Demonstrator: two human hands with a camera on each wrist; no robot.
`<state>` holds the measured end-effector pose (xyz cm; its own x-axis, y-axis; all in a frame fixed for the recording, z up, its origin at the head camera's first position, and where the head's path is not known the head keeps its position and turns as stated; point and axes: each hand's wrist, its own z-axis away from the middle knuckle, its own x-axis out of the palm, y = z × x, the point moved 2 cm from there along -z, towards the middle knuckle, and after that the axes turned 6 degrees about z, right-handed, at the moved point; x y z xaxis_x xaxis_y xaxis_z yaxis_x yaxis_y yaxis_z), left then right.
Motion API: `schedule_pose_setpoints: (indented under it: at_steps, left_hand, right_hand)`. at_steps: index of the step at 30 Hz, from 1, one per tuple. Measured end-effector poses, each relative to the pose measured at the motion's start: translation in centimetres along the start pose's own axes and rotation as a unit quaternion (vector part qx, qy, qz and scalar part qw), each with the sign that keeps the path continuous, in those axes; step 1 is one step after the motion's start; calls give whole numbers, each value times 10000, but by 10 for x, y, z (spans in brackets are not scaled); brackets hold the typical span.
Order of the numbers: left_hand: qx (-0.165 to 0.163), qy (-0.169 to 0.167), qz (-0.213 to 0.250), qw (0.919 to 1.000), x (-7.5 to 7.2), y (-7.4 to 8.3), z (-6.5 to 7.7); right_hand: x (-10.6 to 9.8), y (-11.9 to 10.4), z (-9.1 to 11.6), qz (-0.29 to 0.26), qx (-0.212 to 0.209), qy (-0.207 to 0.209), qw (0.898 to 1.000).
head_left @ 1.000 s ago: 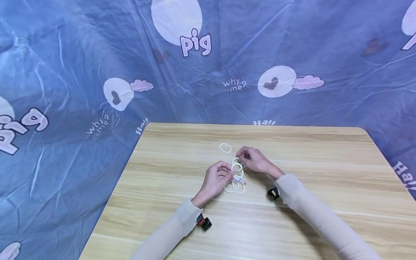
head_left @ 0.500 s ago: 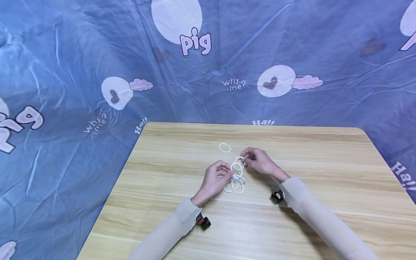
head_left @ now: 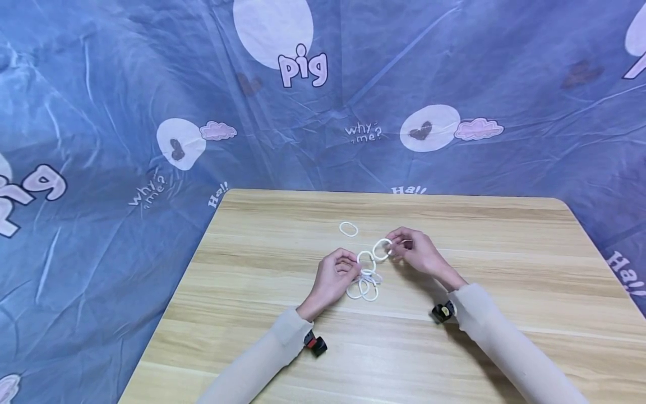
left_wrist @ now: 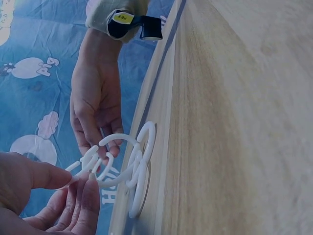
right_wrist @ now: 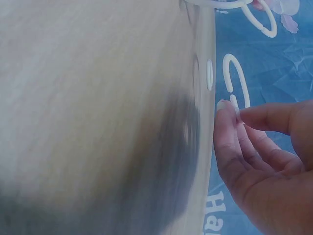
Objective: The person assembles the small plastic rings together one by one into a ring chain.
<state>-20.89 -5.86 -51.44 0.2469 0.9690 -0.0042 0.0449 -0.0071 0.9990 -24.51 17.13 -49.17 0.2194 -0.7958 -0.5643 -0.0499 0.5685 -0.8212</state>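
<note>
My left hand (head_left: 337, 275) pinches a white plastic open ring (head_left: 375, 262) between thumb and fingers. From it, several linked white rings (head_left: 370, 300) trail down onto the table; the left wrist view shows the linked rings (left_wrist: 140, 183) beside the fingertips. My right hand (head_left: 415, 249) holds another white ring (head_left: 374, 247) by its right side, just up and right of the left hand's ring. In the right wrist view a small gap shows in this ring (right_wrist: 243, 78), near the thumb and index finger.
A loose white ring (head_left: 356, 229) lies farther back on the wooden table (head_left: 252, 280). A blue printed cloth (head_left: 323, 151) hangs behind the table and along its left side. Each wrist carries a small black camera (head_left: 318, 346).
My right hand has moved to the right with its ring, which no longer overlaps the left hand's ring as before. The left hand has stayed nearly still.
</note>
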Motion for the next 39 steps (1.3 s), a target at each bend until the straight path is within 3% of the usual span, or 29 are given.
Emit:
schedule_pose_setpoints:
  at_steps: [12,34,39]
  left_hand:
    - [116,-29,-16,9999,0,1,0]
    - [-7,-54,343,9994,4,4,1]
    - [-20,-74,284,9996,5,12,4]
  right_hand:
    - [-5,-4,8,-212,-412,264,9986]
    - [2,-15,15,-462,-751,143,9960]
    - [5,-16,16,-634,-705,35,9955]
